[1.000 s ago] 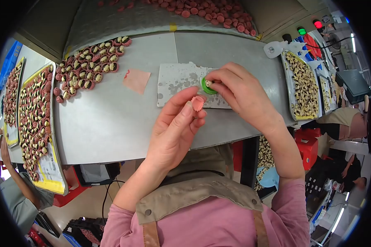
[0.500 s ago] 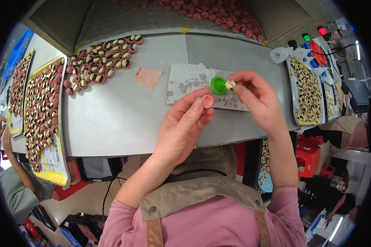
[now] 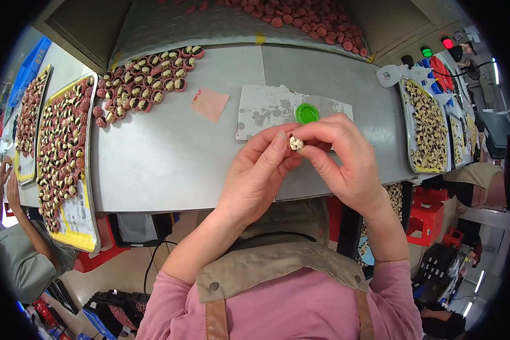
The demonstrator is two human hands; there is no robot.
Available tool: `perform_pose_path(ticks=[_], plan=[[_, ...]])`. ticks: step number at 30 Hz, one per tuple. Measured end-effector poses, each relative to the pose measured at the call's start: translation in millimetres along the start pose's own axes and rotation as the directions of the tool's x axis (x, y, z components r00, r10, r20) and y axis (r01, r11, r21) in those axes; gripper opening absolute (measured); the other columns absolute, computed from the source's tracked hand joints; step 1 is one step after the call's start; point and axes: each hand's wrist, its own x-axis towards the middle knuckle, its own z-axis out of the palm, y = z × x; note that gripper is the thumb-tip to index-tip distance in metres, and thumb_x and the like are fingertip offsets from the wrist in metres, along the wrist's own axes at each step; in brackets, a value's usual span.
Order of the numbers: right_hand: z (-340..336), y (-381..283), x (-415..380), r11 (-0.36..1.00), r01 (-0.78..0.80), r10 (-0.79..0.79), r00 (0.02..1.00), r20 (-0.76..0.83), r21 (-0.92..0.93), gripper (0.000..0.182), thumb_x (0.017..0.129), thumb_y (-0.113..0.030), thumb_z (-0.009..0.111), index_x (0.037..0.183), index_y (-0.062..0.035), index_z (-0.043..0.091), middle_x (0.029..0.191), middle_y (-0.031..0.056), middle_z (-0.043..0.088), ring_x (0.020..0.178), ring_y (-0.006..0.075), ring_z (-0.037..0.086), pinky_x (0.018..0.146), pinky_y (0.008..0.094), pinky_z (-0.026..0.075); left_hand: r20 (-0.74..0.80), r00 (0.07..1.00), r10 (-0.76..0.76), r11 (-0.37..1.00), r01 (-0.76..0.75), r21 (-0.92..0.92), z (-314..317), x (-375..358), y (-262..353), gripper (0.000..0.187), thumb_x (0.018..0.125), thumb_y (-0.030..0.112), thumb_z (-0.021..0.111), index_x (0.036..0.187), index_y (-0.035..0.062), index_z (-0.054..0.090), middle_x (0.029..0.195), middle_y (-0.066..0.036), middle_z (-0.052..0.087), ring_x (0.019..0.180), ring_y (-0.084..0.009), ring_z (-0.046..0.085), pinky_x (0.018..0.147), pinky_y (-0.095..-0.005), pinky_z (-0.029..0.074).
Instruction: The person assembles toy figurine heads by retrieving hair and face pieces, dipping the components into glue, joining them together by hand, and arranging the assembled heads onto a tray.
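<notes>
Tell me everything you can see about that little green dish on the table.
The green dish is small, round and shallow, bright green and apparently plastic, with a raised rim. It sits open side up on the grey-blotched white sheet, right of its middle, just beyond the right hand. Whether the fingers touch its near edge, or anything lies inside, I can't tell.

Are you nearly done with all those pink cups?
Not nearly, I think. Topped cups on the table and near left tray look done. The right hand holds one speckled piece up by the left hand. Seemingly to do: the heap of plain pink cups at the back and the speckled pieces on the near right tray.
</notes>
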Motion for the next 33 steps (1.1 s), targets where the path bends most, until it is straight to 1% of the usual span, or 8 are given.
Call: perform_pose_path(ticks=[8,15,18,21,24,27,30,33], plan=[[7.4,-1.5,-4.5,0.993,-0.011,-0.003,0.993,-0.114,-0.121,0.024,0.081,0.002,0.067,0.103,-0.0034,0.059,0.09,0.0086,0.058,0.077,0.0215,0.06,0.064,0.0307,0.05,-0.059,0.994,0.087,0.989,-0.079,0.123,3.1,-1.4,-4.5,0.032,0.097,0.019,0.055,0.125,0.0033,0.053,0.116,-0.005,0.06,0.11,-0.0152,0.055,0.098,-0.033,0.042],[18.0,6.7,-21.3,0.958,-0.184,0.218,0.966,-0.14,0.218,0.02,0.085,-0.006,0.067,0.103,-0.0032,0.058,0.094,0.0076,0.058,0.079,0.0169,0.058,0.066,0.028,0.048,-0.012,0.959,0.283,0.895,-0.26,0.363,3.1,-3.2,-15.3,0.031,0.096,0.012,0.057,0.125,0.0005,0.055,0.119,-0.007,0.058,0.111,-0.0135,0.054,0.098,-0.0293,0.042],[14.1,6.9,-28.8,0.964,-0.196,0.222,0.965,-0.141,0.179,0.023,0.086,-0.014,0.069,0.104,-0.0032,0.059,0.104,0.009,0.056,0.088,0.0178,0.057,0.072,0.0291,0.048,0.006,0.977,0.214,0.911,-0.201,0.361,6.3,-3.9,-11.5,0.037,0.096,0.011,0.057,0.13,0.0,0.049,0.118,-0.009,0.058,0.11,-0.0142,0.055,0.097,-0.0288,0.043],[-3.2,-1.7,-28.5,0.985,-0.167,0.171,0.98,-0.106,0.039,0.03,0.086,-0.023,0.07,0.107,-0.0037,0.061,0.114,0.0106,0.053,0.097,0.0208,0.055,0.08,0.0311,0.048,0.174,0.982,0.08,0.899,-0.146,0.412,4.6,-5.9,-7.6,0.047,0.096,0.01,0.055,0.139,0.0008,0.038,0.117,-0.01,0.059,0.107,-0.015,0.055,0.095,-0.0294,0.044],[-4.1,8.8,-36.2,0.998,-0.051,0.052,0.998,-0.022,0.038,0.033,0.084,-0.029,0.071,0.107,-0.0057,0.064,0.119,0.011,0.051,0.105,0.0235,0.052,0.087,0.0319,0.047,0.102,0.994,0.03,0.919,-0.068,0.389,16.4,-6.4,-6.3,0.055,0.097,0.011,0.053,0.145,0.0015,0.027,0.118,-0.013,0.056,0.106,-0.0159,0.055,0.092,-0.0297,0.045],[4.7,16.5,-45.4,0.999,-0.023,0.028,0.99,-0.139,0.037,0.029,0.085,-0.027,0.071,0.104,-0.0067,0.065,0.114,0.0099,0.054,0.099,0.0226,0.054,0.084,0.0313,0.048,0.092,0.992,0.081,0.919,-0.11,0.379,17.9,-6.0,-7.8,0.064,0.093,0.014,0.06,0.145,0.0009,0.024,0.12,-0.013,0.053,0.106,-0.0167,0.054,0.09,-0.0307,0.046],[10.1,24.3,-53.8,0.988,-0.052,0.079,0.98,-0.182,0.145,0.027,0.083,-0.025,0.072,0.102,-0.0074,0.065,0.099,0.0066,0.06,0.088,0.0204,0.058,0.076,0.03,0.048,0.198,0.973,0.12,0.82,-0.209,0.533,13.7,-7.4,-14.0,0.069,0.087,0.018,0.068,0.142,0.0,0.031,0.12,-0.014,0.051,0.107,-0.0186,0.054,0.091,-0.0318,0.046],[20.3,24.8,-61.0,0.955,-0.14,0.195,0.961,-0.196,0.26,0.027,0.079,-0.023,0.075,0.099,-0.0079,0.065,0.085,0.0033,0.063,0.077,0.0184,0.058,0.068,0.0296,0.047,0.294,0.95,0.104,0.445,-0.309,0.841,10.2,-3.2,-19.6,0.068,0.083,0.021,0.073,0.138,-0.0004,0.039,0.117,-0.014,0.052,0.104,-0.0204,0.055,0.087,-0.0321,0.048]])
